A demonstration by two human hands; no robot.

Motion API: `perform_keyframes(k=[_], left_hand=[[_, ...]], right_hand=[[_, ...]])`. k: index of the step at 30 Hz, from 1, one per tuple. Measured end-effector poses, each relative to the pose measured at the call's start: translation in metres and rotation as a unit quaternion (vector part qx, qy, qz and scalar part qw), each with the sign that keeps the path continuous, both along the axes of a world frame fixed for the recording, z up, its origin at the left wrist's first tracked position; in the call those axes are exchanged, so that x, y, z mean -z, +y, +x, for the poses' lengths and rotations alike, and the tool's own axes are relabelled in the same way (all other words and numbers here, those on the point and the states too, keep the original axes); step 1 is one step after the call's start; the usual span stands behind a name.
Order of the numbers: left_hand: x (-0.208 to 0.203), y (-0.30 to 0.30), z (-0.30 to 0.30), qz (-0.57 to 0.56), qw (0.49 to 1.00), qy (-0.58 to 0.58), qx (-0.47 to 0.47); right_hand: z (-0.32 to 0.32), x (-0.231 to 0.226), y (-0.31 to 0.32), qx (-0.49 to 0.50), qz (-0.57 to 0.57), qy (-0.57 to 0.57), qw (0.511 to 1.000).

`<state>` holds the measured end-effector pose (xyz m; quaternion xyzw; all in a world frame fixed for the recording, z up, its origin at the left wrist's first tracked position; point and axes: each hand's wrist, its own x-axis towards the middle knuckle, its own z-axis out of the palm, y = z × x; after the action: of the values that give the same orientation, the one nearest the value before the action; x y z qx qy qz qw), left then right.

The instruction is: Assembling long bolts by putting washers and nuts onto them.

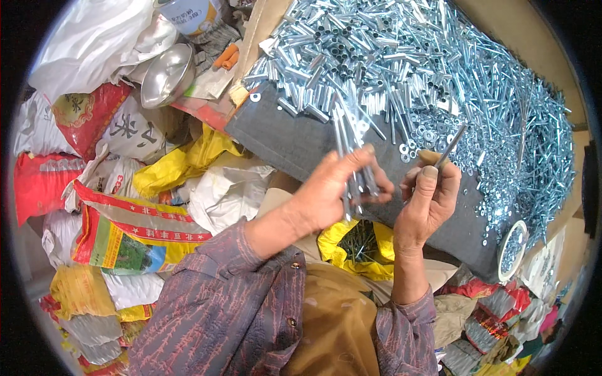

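My left hand (332,188) is closed round a bundle of long, shiny metal bolts (340,135), smeared a little by motion. Their ends stick out above and below the fingers. Just to the right, my right hand (429,194) pinches one slim metal rod (453,145) between thumb and fingers, tilted up to the right. Whether it carries a nut or washer I cannot make out. Both hands are over the near edge of a dark work surface (282,131). Beyond them lie heaped metal sleeves (351,44), with washers (429,135) spread close to my right hand.
A large pile of thin bolts (539,156) fills the right side. At its near end stands a white bowl (513,250) of small parts. Below my hands, a yellow bag (332,241) gapes, with metal pieces inside. A metal bowl (168,75) and printed sacks (138,229) crowd the left.
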<state>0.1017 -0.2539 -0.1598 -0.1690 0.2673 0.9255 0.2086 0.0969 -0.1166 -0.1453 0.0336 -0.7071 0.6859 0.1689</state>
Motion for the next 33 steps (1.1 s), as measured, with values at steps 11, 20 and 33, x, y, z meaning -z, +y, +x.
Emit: perform_keyframes(k=[11,20,33], left_hand=[[0.021,-0.04,-0.051,-0.853,0.429,0.297,-0.021],[-0.005,-0.052,-0.045,-0.464,0.872,0.146,0.061],[-0.004,-0.041,-0.034,-0.326,0.929,0.156,0.082]], right_hand=[[0.013,0.012,0.019,-0.066,-0.027,-0.111,0.991],[0.009,0.018,0.028,-0.159,-0.004,-0.216,0.963],[0.006,0.009,0.049,-0.228,0.179,-0.169,0.942]])
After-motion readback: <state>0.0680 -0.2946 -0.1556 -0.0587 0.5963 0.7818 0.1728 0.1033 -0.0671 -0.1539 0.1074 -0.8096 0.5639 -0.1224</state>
